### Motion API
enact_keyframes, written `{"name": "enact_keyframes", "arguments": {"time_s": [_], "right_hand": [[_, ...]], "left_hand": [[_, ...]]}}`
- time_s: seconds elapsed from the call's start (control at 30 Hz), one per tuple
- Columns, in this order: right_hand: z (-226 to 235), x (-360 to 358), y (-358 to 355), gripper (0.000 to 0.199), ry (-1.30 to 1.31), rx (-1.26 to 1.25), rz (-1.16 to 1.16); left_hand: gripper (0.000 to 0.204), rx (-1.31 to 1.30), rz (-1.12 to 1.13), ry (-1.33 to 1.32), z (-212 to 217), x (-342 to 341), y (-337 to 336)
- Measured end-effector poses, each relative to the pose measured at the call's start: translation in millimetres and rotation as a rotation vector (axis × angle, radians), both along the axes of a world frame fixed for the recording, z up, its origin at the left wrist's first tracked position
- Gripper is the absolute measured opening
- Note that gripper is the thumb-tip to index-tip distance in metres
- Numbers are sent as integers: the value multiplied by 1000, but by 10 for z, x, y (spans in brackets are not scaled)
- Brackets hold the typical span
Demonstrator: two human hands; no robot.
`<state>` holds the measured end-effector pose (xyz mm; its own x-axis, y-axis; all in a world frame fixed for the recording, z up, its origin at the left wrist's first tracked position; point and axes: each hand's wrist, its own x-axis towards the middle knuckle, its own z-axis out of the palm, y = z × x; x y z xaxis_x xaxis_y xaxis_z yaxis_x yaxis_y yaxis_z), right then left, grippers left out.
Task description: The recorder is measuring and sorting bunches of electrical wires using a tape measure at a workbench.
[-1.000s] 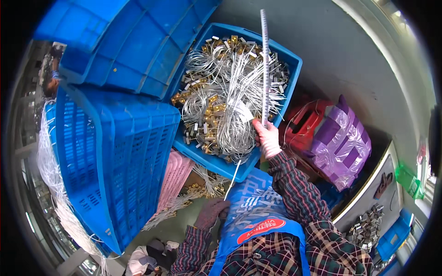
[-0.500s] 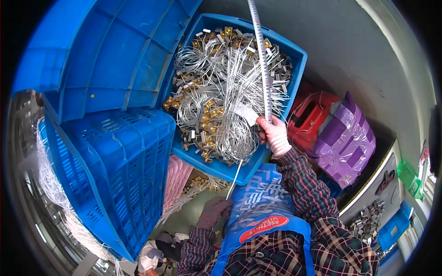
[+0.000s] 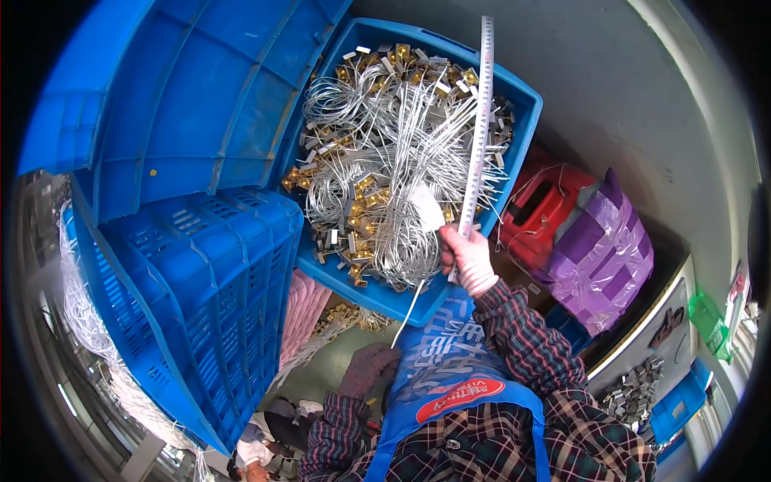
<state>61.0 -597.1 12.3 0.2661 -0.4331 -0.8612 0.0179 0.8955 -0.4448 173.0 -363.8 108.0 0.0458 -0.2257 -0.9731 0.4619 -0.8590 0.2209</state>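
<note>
Grey wall (image 3: 610, 104), blue bin (image 3: 524, 132): I see right hand (image 3: 466, 259) pinching tape measure (image 3: 480, 128) over bin's right edge, now leaning right, not left; left hand (image 3: 369, 369) pinches white cord (image 3: 409, 311).

Left of the blue bin (image 3: 526, 132), we found a blue crate (image 3: 213, 100) cut off by the upper edge. At the bin's right rim, the right hand (image 3: 470, 259) hid part of a measuring tape (image 3: 481, 132). Below the bin, we couldn't make out the fingertips of the left hand (image 3: 367, 371).

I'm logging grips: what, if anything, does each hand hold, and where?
Right hand: measuring tape, by its lower part. Left hand: white cord, apparently by its lower end.
</note>
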Motion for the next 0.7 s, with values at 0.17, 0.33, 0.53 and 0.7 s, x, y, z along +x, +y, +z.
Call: {"name": "enact_keyframes", "arguments": {"time_s": [0.17,0.33,0.53,0.7], "right_hand": [[86,-151,203,27,-2,-100,89],[68,-254,-35,20,54,-296,47],[79,-169,-384,24,53,-366,39],[28,-120,-474,24,53,-402,44]], "left_hand": [[20,5,4,-22,41,41,-26],[22,8,29,18,33,56,15],[23,0,-29,-18,-2,66,29],[23,18,25,-23,-31,59,75]]}}
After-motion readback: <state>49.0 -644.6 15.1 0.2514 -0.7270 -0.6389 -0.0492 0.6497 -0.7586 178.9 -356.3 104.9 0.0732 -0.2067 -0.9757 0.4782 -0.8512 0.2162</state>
